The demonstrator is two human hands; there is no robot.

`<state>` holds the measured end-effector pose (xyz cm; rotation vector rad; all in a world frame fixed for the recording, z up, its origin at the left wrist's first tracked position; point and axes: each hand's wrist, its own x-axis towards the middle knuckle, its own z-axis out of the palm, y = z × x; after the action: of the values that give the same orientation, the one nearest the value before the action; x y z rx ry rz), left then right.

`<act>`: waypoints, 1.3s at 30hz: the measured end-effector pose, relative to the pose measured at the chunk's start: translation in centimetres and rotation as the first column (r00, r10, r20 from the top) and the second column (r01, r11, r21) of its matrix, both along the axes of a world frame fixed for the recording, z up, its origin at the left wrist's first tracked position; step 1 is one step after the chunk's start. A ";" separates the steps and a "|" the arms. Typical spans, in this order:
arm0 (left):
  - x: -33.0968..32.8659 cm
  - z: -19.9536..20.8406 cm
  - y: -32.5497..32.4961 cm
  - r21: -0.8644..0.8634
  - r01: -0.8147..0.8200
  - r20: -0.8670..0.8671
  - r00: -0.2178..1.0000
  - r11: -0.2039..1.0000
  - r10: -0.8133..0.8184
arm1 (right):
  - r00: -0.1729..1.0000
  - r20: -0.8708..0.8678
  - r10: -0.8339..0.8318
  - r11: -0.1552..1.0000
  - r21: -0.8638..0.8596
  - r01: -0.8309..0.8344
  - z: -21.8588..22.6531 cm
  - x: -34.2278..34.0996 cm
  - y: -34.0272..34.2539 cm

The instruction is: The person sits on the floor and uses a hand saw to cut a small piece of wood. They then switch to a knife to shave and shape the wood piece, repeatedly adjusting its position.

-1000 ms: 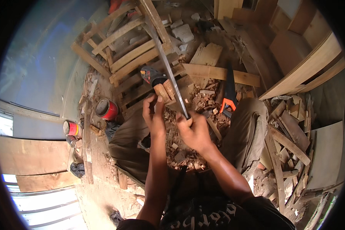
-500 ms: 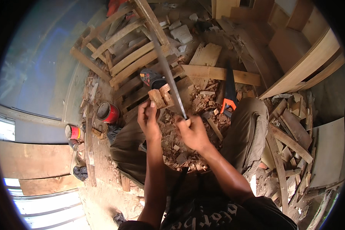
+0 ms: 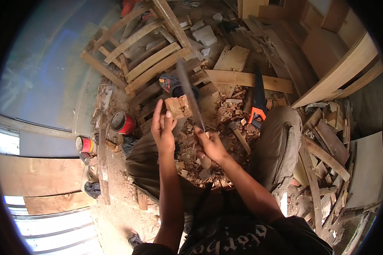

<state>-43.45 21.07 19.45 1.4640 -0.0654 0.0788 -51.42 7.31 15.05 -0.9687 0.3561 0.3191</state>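
My left hand (image 3: 164, 128) pinches a small notched wood block (image 3: 175, 109), thumb on its near face and the index finger stretched up beside it. My right hand (image 3: 210, 145) is wrapped round the handle of a machete (image 3: 190, 89). Its long blade, blurred along the upper part, points up and away, just right of the block. I cannot tell whether blade and block touch. A wooden handle end shows below the right fist. Beneath both hands, wood chips (image 3: 232, 114) cover the ground between my legs.
A handsaw (image 3: 258, 95) with an orange handle lies by my right knee. A dark clog (image 3: 169, 83) is beyond the block. Wooden slat frames (image 3: 153, 63) stand ahead. A red can (image 3: 124, 122) and a smaller can (image 3: 84, 145) sit left. Scrap boards (image 3: 325, 148) pile up at right.
The machete's blade has shifted slightly and tipped a little to the left. My left fingers have straightened, and the block has turned slightly. The right fist is a bit lower.
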 end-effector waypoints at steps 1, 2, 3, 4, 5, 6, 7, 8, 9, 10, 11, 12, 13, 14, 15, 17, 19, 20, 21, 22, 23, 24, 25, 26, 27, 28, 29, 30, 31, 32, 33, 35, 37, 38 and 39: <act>-0.2 0.3 -0.1 -0.017 0.039 -0.006 0.999 0.999 -0.039 | 0.992 0.094 -0.079 0.968 -0.230 0.099 -0.1 0.6 0.0; -0.4 0.6 -0.1 -0.031 0.078 -0.009 0.997 0.996 -0.078 | 0.970 0.204 -0.134 0.875 -0.436 0.213 -0.1 1.3 -0.1; -0.6 0.4 0.0 -0.024 0.112 -0.002 0.994 0.993 -0.112 | 0.940 0.266 -0.213 0.803 -0.501 0.323 0.2 1.9 -0.1; -0.8 0.1 0.0 -0.017 0.152 0.004 0.988 0.988 -0.152 | 0.899 0.332 -0.287 0.711 -0.555 0.432 0.7 2.8 0.1; -1.0 -0.1 0.0 -0.011 0.191 0.010 0.981 0.981 -0.191 | 0.846 0.403 -0.348 0.602 -0.595 0.532 1.1 3.6 0.3; -1.4 -0.2 0.1 0.020 0.211 -0.010 0.977 0.977 -0.211 | 0.759 0.531 -0.376 0.514 -0.562 0.648 1.4 4.4 0.9; -1.5 -0.5 0.1 0.052 0.223 0.016 0.974 0.973 -0.224 | 0.799 0.472 -0.372 0.578 -0.556 0.598 1.7 4.8 1.0; -1.5 -1.0 0.2 0.086 0.233 0.040 0.971 0.969 -0.237 | 0.836 0.413 -0.362 0.639 -0.542 0.545 2.0 5.1 1.1; -1.7 -1.1 0.0 0.121 0.236 0.063 0.968 0.964 -0.245 | 0.872 0.350 -0.342 0.702 -0.522 0.485 2.3 5.3 1.2; -2.3 -0.9 -0.5 -0.014 0.247 0.093 0.965 0.969 -0.245 | 0.895 0.312 -0.320 0.675 -0.587 0.446 2.1 5.6 1.1; -2.3 -1.0 -0.3 0.042 0.249 0.120 0.960 0.968 -0.252 | 0.883 0.334 -0.330 0.679 -0.565 0.468 1.7 5.7 1.1; -2.4 -0.9 -0.1 0.096 0.247 0.145 0.955 0.964 -0.259 | 0.871 0.354 -0.340 0.683 -0.543 0.488 1.1 5.7 1.2; -2.5 -0.8 0.0 0.150 0.244 0.168 0.949 0.958 -0.268 | 0.859 0.374 -0.350 0.686 -0.521 0.507 0.5 5.8 1.1; -3.0 -0.5 0.2 0.149 0.247 0.129 0.955 0.958 -0.266 | 0.859 0.380 -0.342 0.711 -0.493 0.502 0.0 5.7 1.0; -3.1 -0.7 0.4 0.155 0.241 0.140 0.954 0.958 -0.263 | 0.862 0.381 -0.336 0.716 -0.491 0.496 -0.2 5.7 1.0; -3.1 -1.2 0.7 0.167 0.236 0.164 0.951 0.957 -0.263 | 0.864 0.381 -0.328 0.723 -0.487 0.489 -0.4 5.3 1.0; -3.5 -0.9 0.3 0.121 0.256 0.118 0.956 0.959 -0.270 | 0.831 0.422 -0.362 0.660 -0.514 0.548 0.1 5.0 1.2; -3.7 -0.6 -0.1 0.098 0.266 0.096 0.957 0.959 -0.275 | 0.813 0.442 -0.379 0.626 -0.525 0.577 0.4 4.8 1.3; -3.9 -0.2 -0.6 0.132 0.267 0.086 0.956 0.955 -0.279 | 0.800 0.459 -0.385 0.615 -0.519 0.594 0.9 4.7 0.9; -4.0 0.3 -1.2 0.167 0.268 0.076 0.956 0.949 -0.283 | 0.788 0.476 -0.392 0.605 -0.512 0.610 1.4 4.5 0.2; -4.1 0.5 -1.5 0.202 0.269 0.066 0.956 0.942 -0.287 | 0.775 0.492 -0.398 0.594 -0.505 0.626 1.5 4.4 -0.5; -4.0 0.2 -1.6 0.225 0.259 0.119 0.949 0.939 -0.290 | 0.796 0.488 -0.359 0.620 -0.513 0.594 1.8 4.5 -1.1; -4.1 0.0 -1.4 0.211 0.275 0.084 0.951 0.938 -0.298 | 0.820 0.382 -0.426 0.727 -0.395 0.561 2.3 4.5 -1.7; -4.2 -0.2 -1.0 0.197 0.290 0.049 0.951 0.937 -0.305 | 0.843 0.263 -0.469 0.808 -0.258 0.530 2.8 4.4 -2.3; -4.1 -0.2 -0.6 0.184 0.308 0.018 0.949 0.933 -0.316 | 0.860 0.140 -0.491 0.857 -0.102 0.506 4.0 4.4 -2.9; -3.9 -0.3 -0.2 0.189 0.297 0.009 0.953 0.936 -0.304 | 0.820 0.117 -0.561 0.818 -0.077 0.571 5.4 4.5 -3.5; -3.7 -0.5 0.2 0.194 0.285 -0.001 0.957 0.939 -0.291 | 0.806 0.162 -0.569 0.767 -0.251 0.591 4.0 4.8 -4.4; -3.4 -0.5 0.3 0.188 0.267 0.025 0.961 0.945 -0.276 | 0.833 0.256 -0.490 0.649 -0.531 0.545 2.6 4.7 -5.8; -3.2 -0.6 0.7 0.184 0.242 0.049 0.966 0.953 -0.255 | 0.868 0.316 -0.384 0.453 -0.754 0.475 2.0 4.5 -6.7; -2.8 -1.0 0.9 0.162 0.208 0.104 0.968 0.965 -0.227 | 0.875 0.313 -0.370 0.479 -0.743 0.468 1.5 3.9 -6.8; -2.4 -0.9 1.0 0.140 0.180 0.156 0.967 0.974 -0.201 | 0.894 0.294 -0.339 0.493 -0.754 0.435 0.8 3.7 -6.4; -2.4 -0.3 0.7 0.112 0.170 0.107 0.977 0.979 -0.182 | 0.927 0.249 -0.281 0.512 -0.778 0.364 -1.1 3.2 -5.7; -2.4 0.2 1.0 0.094 0.150 0.053 0.986 0.984 -0.155 | 0.956 0.208 -0.207 0.516 -0.807 0.288 -0.4 3.0 -4.3; -2.3 0.3 1.0 0.108 0.150 0.058 0.986 0.983 -0.157 | 0.939 0.254 -0.232 0.553 -0.759 0.342 -0.1 2.9 -3.3; -2.2 0.0 1.2 0.098 0.153 0.060 0.985 0.983 -0.160 | 0.922 0.294 -0.252 0.590 -0.708 0.387 0.2 2.7 -2.3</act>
<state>-45.70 22.24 19.49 1.5439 -0.2415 -0.0034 -48.75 4.98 15.23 -1.7249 0.5236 -0.2941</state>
